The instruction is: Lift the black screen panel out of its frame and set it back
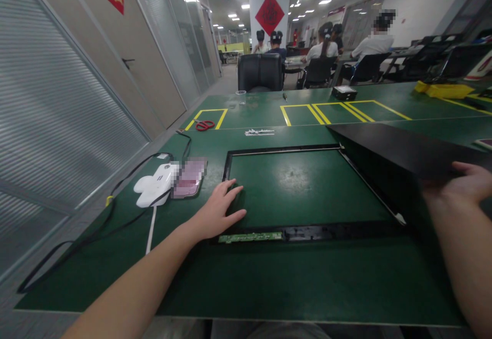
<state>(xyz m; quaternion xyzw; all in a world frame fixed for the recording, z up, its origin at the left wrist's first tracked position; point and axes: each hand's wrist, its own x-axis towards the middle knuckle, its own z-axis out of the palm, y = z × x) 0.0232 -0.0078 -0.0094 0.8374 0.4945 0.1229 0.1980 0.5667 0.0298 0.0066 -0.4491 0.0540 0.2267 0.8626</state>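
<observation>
A thin black rectangular frame (282,151) lies flat on the green table (269,277), with a green circuit strip (250,237) along its near edge. My left hand (219,211) rests open on the frame's left side, fingers spread flat. My right hand (467,182) grips the near edge of a large black panel (403,149), which is tilted up off the frame's right side.
A white power adapter (156,185) with cables and a phone (188,177) lie left of the frame. Red scissors (205,125), a plastic cup (241,96), small white parts (259,132) and a black box (344,92) sit farther back. Other people sit at far desks.
</observation>
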